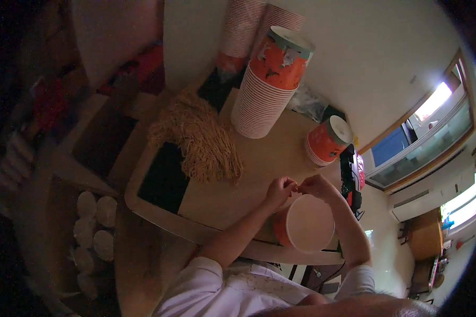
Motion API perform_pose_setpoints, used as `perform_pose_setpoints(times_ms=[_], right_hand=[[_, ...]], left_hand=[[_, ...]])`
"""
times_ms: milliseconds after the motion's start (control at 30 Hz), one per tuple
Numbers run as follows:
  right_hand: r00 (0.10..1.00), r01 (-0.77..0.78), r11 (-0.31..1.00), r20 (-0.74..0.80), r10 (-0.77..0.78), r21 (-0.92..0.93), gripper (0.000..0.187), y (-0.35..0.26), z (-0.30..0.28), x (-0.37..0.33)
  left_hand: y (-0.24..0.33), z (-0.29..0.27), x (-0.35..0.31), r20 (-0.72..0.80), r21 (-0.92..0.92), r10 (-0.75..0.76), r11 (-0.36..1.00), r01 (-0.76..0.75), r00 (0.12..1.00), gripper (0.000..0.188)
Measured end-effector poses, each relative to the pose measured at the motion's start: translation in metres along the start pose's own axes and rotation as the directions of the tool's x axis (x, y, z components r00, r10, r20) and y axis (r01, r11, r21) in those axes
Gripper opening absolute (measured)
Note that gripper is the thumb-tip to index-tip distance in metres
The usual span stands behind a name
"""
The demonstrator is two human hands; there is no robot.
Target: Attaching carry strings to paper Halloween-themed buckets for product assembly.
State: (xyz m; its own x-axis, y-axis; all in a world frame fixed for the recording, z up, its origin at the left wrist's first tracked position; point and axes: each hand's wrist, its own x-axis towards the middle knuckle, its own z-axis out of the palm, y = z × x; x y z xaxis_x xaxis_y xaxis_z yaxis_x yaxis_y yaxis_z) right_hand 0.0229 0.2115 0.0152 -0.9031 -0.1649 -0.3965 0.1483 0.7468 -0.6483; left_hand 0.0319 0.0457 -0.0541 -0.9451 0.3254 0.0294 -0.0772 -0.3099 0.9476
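An orange paper bucket (pixel 311 224) with a white inside stands at the table's near edge, in front of my body, its open mouth tipped toward me. My left hand (pixel 281 193) is at the far left of its rim, fingers bent together in a pinch. My right hand (pixel 317 188) meets it over the far rim, thumb and fingers also pinched. The fingertips of both hands nearly touch. Whatever lies between them is too small and dim to make out. Left of my hands rests a heap of tan straw-like cords (pixel 209 140).
A tall stack of nested paper buckets (pixel 264 100) stands at the back, with more stacks (pixel 243 31) behind. A shorter stack (pixel 328 142) is at the right. Clear plastic (pixel 308 104) lies by the wall. Open cardboard boxes (pixel 103 137) stand left, one holding several round white items (pixel 104 211).
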Motion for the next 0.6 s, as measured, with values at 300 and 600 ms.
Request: perform_pose_setpoints(times_ms=[300,600], right_hand=[[1.0,0.014,0.996,0.019,-0.016,0.094,0.013,0.006,0.0,0.002],[0.998,0.051,0.998,0.02,-0.052,0.033,0.011,-0.005,0.001,-0.005]], left_hand=[[-0.011,0.003,0.005,0.005,-0.013,0.019,1.0,-0.019,1.0,0.014],[-0.031,0.007,0.011,-0.098,0.24,0.167,0.961,-0.139,0.981,0.02]])
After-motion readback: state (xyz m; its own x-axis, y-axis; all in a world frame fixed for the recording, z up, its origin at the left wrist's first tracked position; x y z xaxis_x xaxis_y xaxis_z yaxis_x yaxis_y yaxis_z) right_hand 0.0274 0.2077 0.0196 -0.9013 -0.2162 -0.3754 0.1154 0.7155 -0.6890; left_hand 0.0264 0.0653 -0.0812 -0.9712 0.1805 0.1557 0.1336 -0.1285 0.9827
